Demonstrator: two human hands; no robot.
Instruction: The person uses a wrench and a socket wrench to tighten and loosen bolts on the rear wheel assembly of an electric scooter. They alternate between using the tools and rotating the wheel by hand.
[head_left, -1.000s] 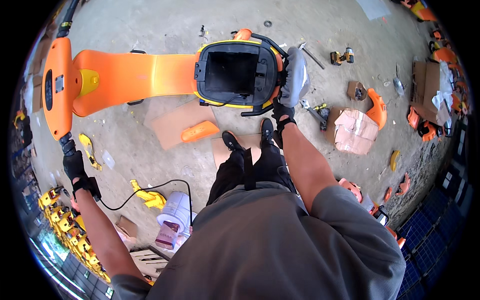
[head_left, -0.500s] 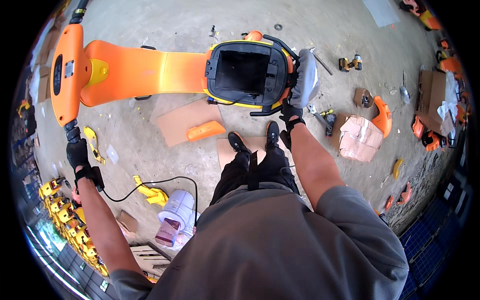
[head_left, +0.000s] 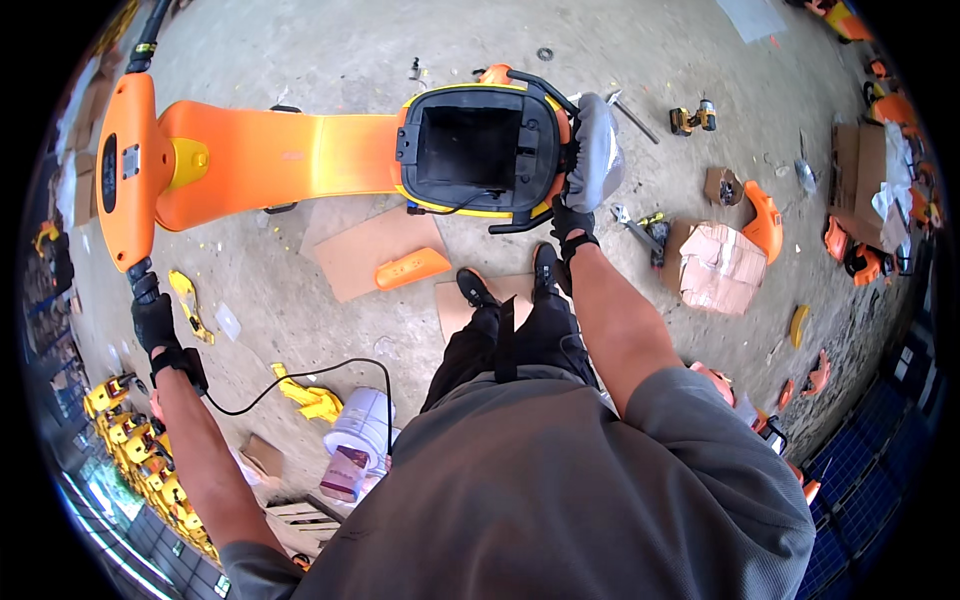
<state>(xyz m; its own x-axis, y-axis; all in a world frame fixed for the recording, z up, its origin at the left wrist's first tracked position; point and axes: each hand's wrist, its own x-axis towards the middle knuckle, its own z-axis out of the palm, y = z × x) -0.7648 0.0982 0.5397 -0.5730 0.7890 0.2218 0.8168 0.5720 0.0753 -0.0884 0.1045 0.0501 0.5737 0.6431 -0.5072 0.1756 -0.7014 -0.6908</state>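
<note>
An orange-and-yellow scooter (head_left: 365, 150) stands across the floor before me, its handlebar end at left. My left hand (head_left: 154, 324), black-gloved, is wrapped round the near black handlebar grip (head_left: 145, 287). At the rear, the seat (head_left: 596, 150) in a grey cover is tipped up, baring an open black storage compartment (head_left: 468, 143). My gloved right hand (head_left: 573, 218) is closed at the near rear corner, on the black grab rail (head_left: 515, 228) and against the seat's lower edge. Its fingertips are partly hidden. A black cable (head_left: 290, 376) runs from my left wrist toward my body.
Flat cardboard (head_left: 350, 245) with an orange panel (head_left: 413, 267) lies near my feet. Right of me are a taped carton (head_left: 718, 265), an adjustable wrench (head_left: 632, 222), a hammer (head_left: 636, 117) and a cordless drill (head_left: 692, 117). A white bucket (head_left: 362, 418) and yellow parts (head_left: 308, 395) are at left.
The scooter's handlebar end sits slightly nearer in view and its rear slightly further left, both hands staying on it. Floor things have shifted a little with the view.
</note>
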